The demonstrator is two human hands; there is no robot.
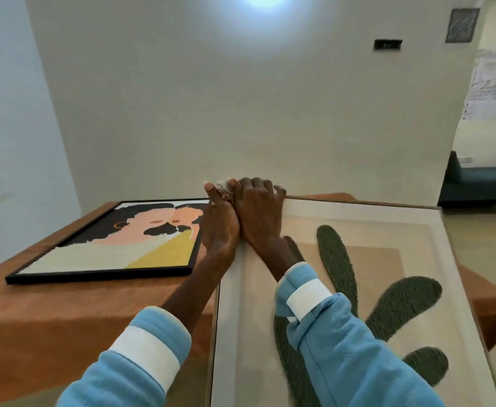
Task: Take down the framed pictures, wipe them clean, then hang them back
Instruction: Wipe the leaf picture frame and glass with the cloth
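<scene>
A large light-framed cactus picture [387,259] lies flat on the right of the table and reaches toward me. A black-framed picture of two faces [117,248] lies to its left. Both hands meet at the cactus picture's far left corner. My left hand [220,227] pinches a small white cloth [222,185] against that corner. My right hand [258,210] sits right beside it, its fingers curled over the frame's far edge. Most of the cloth is hidden behind the hands.
The table wears an orange cloth [64,318]. A pale bare wall [211,113] stands just behind the table. A dark blue sofa [482,183] is at the far right, and a small framed panel [461,24] hangs high on the wall.
</scene>
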